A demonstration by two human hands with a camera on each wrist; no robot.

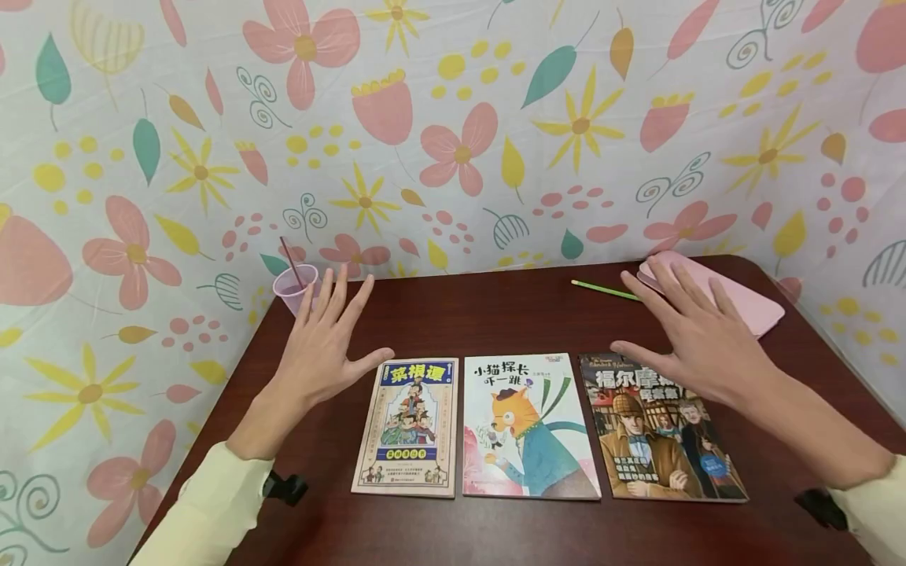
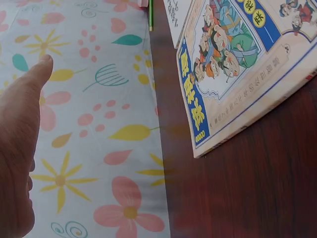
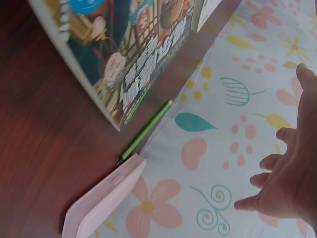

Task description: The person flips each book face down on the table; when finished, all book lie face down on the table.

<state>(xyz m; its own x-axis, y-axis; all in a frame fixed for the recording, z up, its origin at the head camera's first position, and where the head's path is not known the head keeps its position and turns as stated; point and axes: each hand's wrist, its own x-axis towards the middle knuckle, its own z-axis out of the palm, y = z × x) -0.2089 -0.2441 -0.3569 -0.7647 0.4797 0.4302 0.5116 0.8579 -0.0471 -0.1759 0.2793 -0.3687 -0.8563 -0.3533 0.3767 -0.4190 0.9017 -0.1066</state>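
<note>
Three books lie side by side on the dark wooden table. My left hand (image 1: 322,342), fingers spread, hovers just left of the beige book with a blue title band (image 1: 405,428); its thumb tip overlaps the book's upper corner in the head view. In the middle is the white book with an orange cat in a blue coat (image 1: 527,428). My right hand (image 1: 697,338), also spread, is above the dark book with a detective in a brown coat (image 1: 658,440) and covers part of its top. Both hands hold nothing.
At the back left of the table (image 1: 453,314) stands a lilac cup (image 1: 293,287) with a thin dark stick in it. A green pencil (image 1: 602,289) and a pink case (image 1: 750,303) lie at the back right. A flower-patterned cloth (image 1: 453,141) hangs behind.
</note>
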